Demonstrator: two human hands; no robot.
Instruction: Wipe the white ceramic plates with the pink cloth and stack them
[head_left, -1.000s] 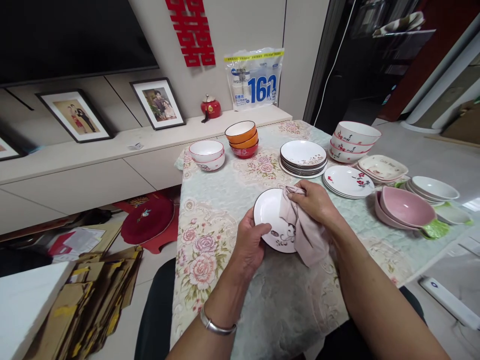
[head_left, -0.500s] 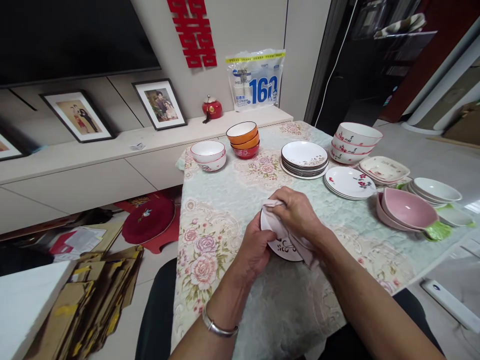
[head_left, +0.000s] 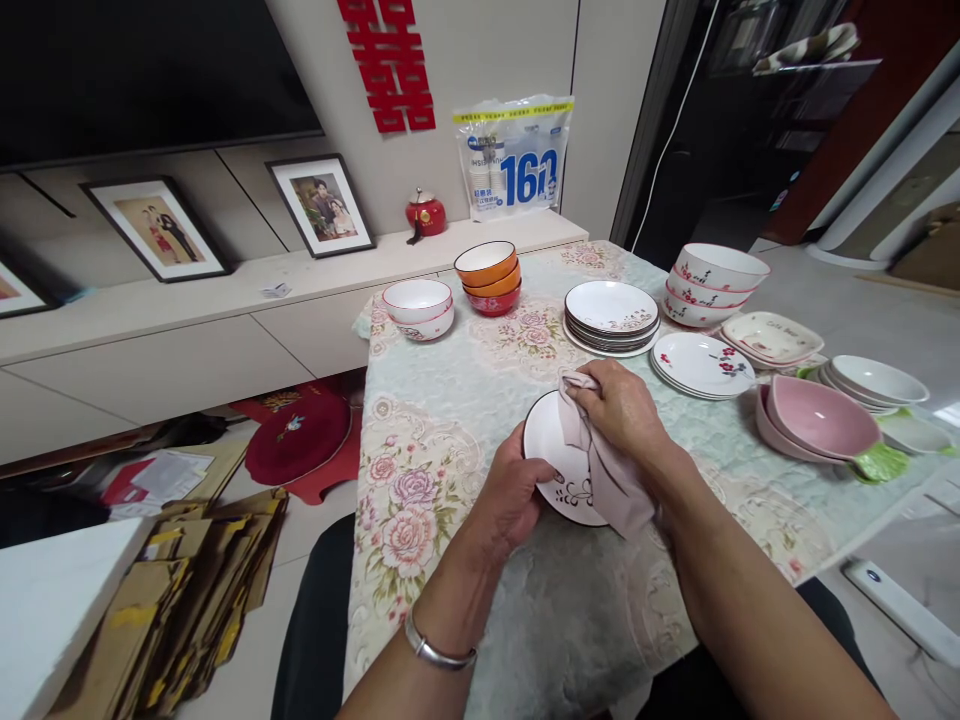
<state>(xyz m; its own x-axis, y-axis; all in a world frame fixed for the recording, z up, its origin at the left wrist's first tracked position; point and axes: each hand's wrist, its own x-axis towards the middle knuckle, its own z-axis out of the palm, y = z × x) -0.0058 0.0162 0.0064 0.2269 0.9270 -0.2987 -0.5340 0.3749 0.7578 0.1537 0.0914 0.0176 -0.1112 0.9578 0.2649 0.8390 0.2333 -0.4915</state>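
Observation:
A white plate with a dark rim and a brown flower pattern is held above the near part of the table. My left hand grips its left edge, the thumb lying on the upper face. My right hand is closed on a pale pinkish cloth, which lies against the plate's right side and hangs down past its rim. The cloth and right hand hide part of the plate's right edge. Beyond my hands is a stack of dark-rimmed plates with similar brown decoration.
On the flowered tablecloth stand white bowls, orange bowls, red-flowered plates, tall white bowls and pink bowls. Behind is a low cabinet with picture frames. Folded cardboard lies on the floor at left.
My right hand and the cloth have moved right across the plate, baring more of its white face. The left hand keeps its hold at nearly the same spot.

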